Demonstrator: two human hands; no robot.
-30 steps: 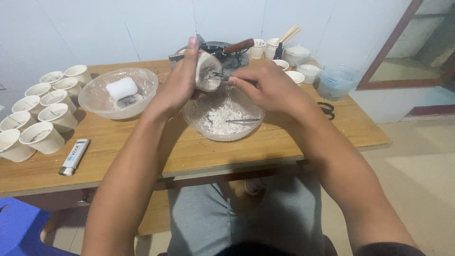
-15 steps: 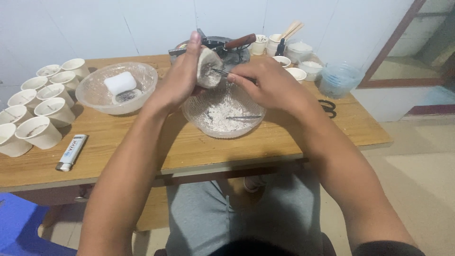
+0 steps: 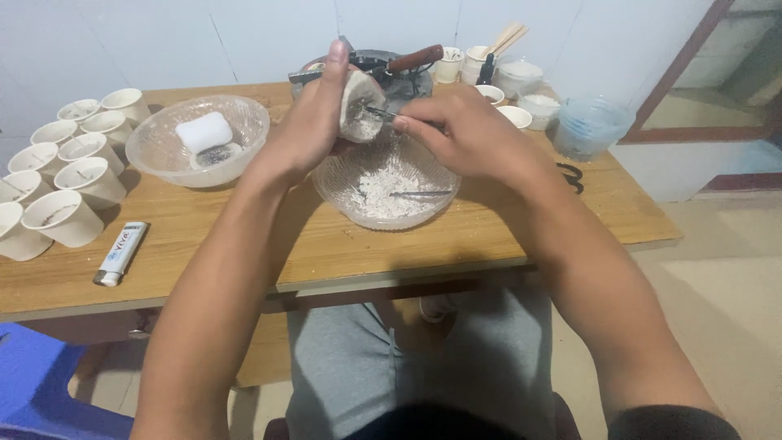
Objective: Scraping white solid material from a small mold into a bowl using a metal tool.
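Note:
My left hand (image 3: 308, 129) holds a small white cup (image 3: 359, 106) tipped on its side, mouth facing right, above a clear glass bowl (image 3: 388, 191) of white crumbly material. My right hand (image 3: 460, 134) grips a thin metal tool (image 3: 379, 114) whose tip pokes into the cup's mouth. Another thin metal tool lies inside the bowl on the white material. Both hands hover over the wooden table (image 3: 342, 236).
A second glass bowl (image 3: 198, 140) with a white block stands left. Several white paper cups (image 3: 61, 175) crowd the table's left edge, with a lighter (image 3: 120, 253) next to them. At the back are a dark pan, small cups, sticks and a blue plastic container (image 3: 590, 128). Scissors lie right.
The hands and cup stay over the glass bowl, almost as before; the view has shifted slightly, and the tool still works inside the cup.

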